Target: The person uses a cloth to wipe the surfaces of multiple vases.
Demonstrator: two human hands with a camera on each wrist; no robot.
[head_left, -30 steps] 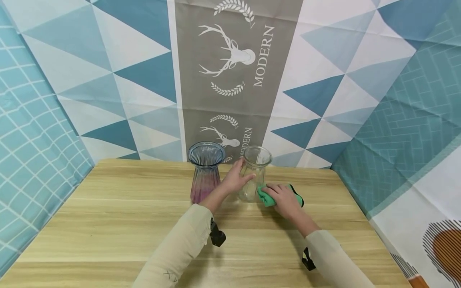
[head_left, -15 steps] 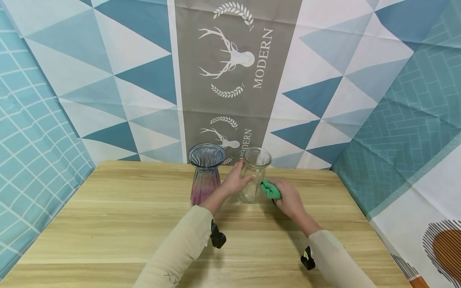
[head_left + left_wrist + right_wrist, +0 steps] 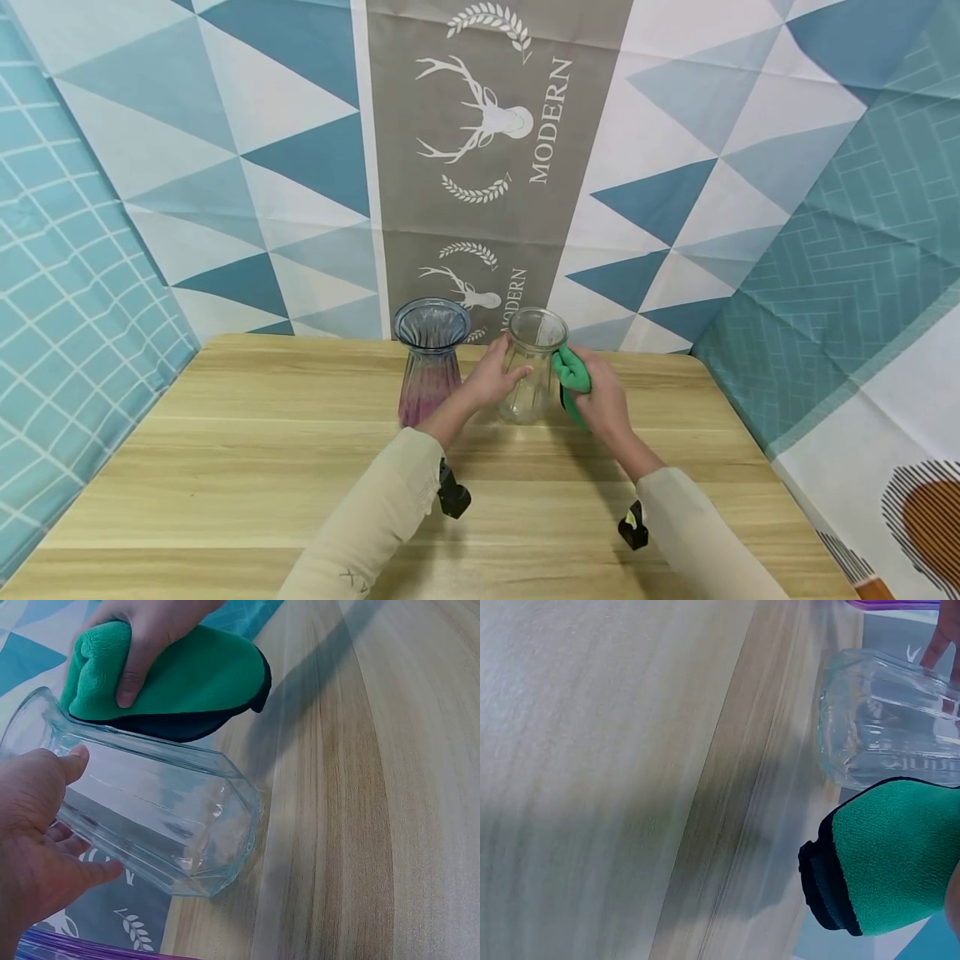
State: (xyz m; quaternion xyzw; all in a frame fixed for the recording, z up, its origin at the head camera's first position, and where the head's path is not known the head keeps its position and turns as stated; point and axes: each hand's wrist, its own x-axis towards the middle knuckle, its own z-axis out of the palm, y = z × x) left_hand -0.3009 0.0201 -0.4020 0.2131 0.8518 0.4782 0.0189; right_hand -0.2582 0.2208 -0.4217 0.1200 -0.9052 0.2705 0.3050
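Observation:
A clear ribbed glass vase (image 3: 527, 404) stands upright near the table's back edge. My left hand (image 3: 489, 377) holds it from the left, thumb on the near side and fingers behind. In my right hand (image 3: 606, 398) is a folded green cloth (image 3: 195, 675) with a dark border, gripped with the thumb over its green face. The cloth lies against the vase's right side, just below the rim. From the right wrist view, the cloth's loose end (image 3: 892, 859) hangs beside the vase's lower body. Just left of my left hand stands a blue-to-purple glass vase (image 3: 429, 387).
The pale wooden table (image 3: 225, 467) extends in front and to both sides. A patterned curtain (image 3: 480, 208) hangs right behind its back edge, with blue tiled fabric (image 3: 67, 292) on the left and teal fabric (image 3: 847, 275) on the right.
My right hand has moved the green cloth up the right side of the clear vase, from low on its body to near the rim. The left hand and both vases have stayed put.

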